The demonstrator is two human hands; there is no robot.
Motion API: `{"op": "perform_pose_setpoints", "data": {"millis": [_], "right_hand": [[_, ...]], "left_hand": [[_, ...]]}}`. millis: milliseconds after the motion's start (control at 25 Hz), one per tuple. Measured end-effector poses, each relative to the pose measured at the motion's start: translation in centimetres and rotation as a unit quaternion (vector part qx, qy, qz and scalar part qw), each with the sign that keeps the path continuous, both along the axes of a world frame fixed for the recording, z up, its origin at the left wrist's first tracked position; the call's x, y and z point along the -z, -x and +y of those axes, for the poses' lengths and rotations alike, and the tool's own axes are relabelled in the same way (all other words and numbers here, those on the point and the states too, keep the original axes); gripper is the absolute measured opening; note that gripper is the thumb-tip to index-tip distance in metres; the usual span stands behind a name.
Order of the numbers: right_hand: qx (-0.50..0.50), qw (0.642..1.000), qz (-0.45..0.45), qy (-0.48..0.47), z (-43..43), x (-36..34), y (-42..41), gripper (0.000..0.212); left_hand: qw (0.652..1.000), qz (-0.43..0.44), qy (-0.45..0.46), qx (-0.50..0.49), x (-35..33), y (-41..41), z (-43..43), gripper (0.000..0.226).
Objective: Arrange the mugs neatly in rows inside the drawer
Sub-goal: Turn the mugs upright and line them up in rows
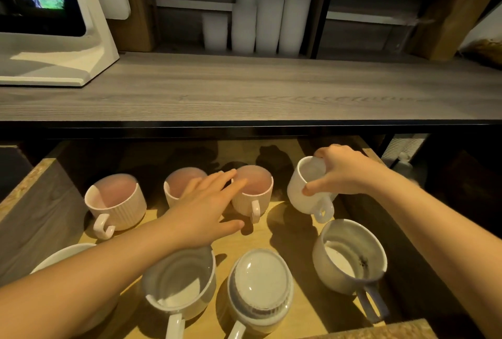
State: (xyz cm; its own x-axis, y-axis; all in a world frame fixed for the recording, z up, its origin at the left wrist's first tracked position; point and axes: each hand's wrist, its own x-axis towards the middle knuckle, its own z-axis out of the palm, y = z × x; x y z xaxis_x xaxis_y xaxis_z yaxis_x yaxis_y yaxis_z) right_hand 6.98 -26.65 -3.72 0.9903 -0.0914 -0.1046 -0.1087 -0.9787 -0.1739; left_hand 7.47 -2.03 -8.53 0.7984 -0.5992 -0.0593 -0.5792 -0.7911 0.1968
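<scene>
In an open wooden drawer (40, 203) below a grey woodgrain desk (244, 88), mugs are seen by the head camera in two loose rows. Along the far row, three ribbed pink mugs are lined up with handles turned to the near side: the left pink mug (116, 203), the middle pink mug (179, 184), partly hidden by the left hand (206, 208), and the right pink mug (255, 189). The left hand is held flat and released, nothing grasped, its fingers (231, 175) stretched straight across the rim of the right pink mug. At the far right end of that row, a white mug (301, 192) is gripped at its rim by the right hand (342, 173), fingers curled over the far lip and thumb pressed to the near lip. The mug is tilted, its mouth leaning left; whether its base touches the drawer floor cannot be told. In the near row, a pale mug (182, 281), an upturned mug (260, 284) and a grey speckled mug (350, 260) are set side by side. On the desk, a white stand (68, 40) is seen at far left, with stacked white cups (260, 12) behind.
</scene>
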Motion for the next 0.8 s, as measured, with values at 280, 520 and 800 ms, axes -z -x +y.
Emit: {"op": "perform_pose_setpoints", "data": {"millis": [280,520,800], "right_hand": [[0.037,0.999,-0.009,0.018,-1.5,3.0,-1.6,0.069],[0.041,0.999,0.001,0.012,-2.1,4.3,-2.1,0.073],[0.043,0.999,-0.014,-0.005,-1.9,4.7,-2.3,0.073]], "left_hand": [[0.998,0.013,-0.062,0.012,1.6,-0.7,0.5,0.072],[0.997,0.024,-0.065,0.015,1.6,-0.5,0.4,0.072],[0.998,0.034,-0.059,0.014,1.5,-0.5,0.3,0.072]]}}
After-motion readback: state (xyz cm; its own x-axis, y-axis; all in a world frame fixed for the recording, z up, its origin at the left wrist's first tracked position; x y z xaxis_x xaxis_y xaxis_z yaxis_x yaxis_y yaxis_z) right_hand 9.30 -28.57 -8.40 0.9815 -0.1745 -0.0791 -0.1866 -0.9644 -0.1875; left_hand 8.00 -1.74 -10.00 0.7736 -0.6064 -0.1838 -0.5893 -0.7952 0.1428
